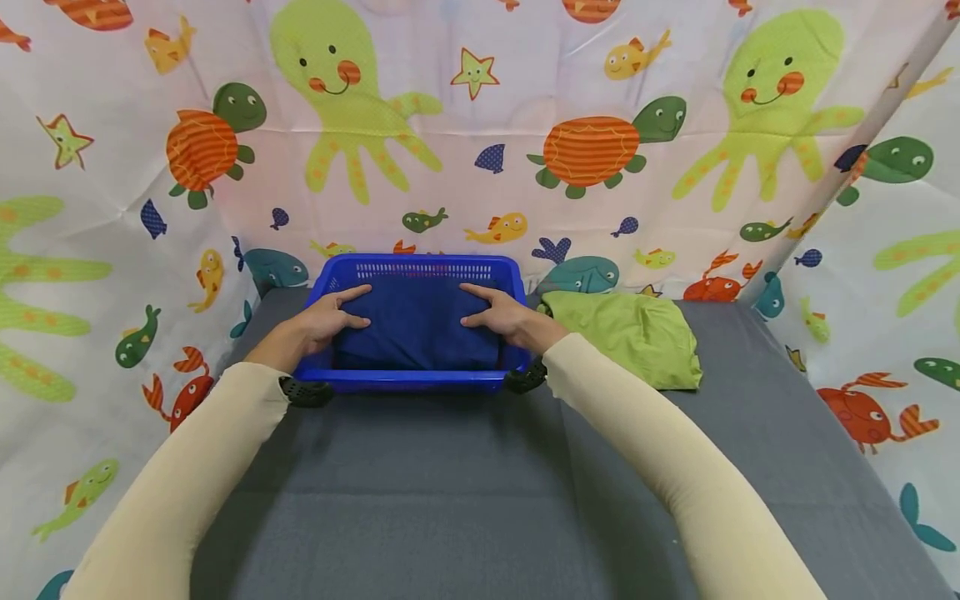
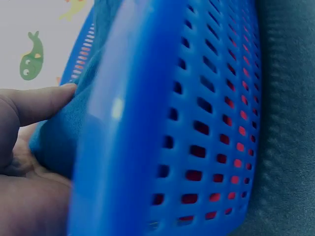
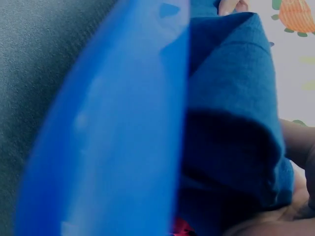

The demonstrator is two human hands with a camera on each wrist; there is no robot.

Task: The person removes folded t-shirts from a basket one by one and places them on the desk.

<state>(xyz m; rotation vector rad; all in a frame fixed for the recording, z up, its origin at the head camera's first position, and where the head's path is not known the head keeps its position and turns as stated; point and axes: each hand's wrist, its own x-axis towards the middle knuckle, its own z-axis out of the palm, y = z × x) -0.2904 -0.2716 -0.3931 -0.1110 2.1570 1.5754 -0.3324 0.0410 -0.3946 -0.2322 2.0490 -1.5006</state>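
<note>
A folded navy cloth (image 1: 420, 325) lies within the rim of a blue plastic basket (image 1: 412, 385). My left hand (image 1: 324, 323) grips the cloth's left end, with the thumb on top; in the left wrist view the thumb (image 2: 47, 103) presses on the fabric (image 2: 64, 130) beside the perforated basket wall (image 2: 206, 128). At the other end my right hand (image 1: 512, 319) holds the cloth between thumb and fingers. The right wrist view has the thick folded edge (image 3: 236, 88) behind the blurred basket rim (image 3: 108, 142). Fingers under the cloth are partly hidden.
A crumpled lime-green cloth (image 1: 626, 337) lies right of the basket on the grey-covered table (image 1: 420, 517). Something red (image 3: 182, 227) shows low in the basket. A sea-animal printed curtain (image 1: 420, 83) encloses the back and sides.
</note>
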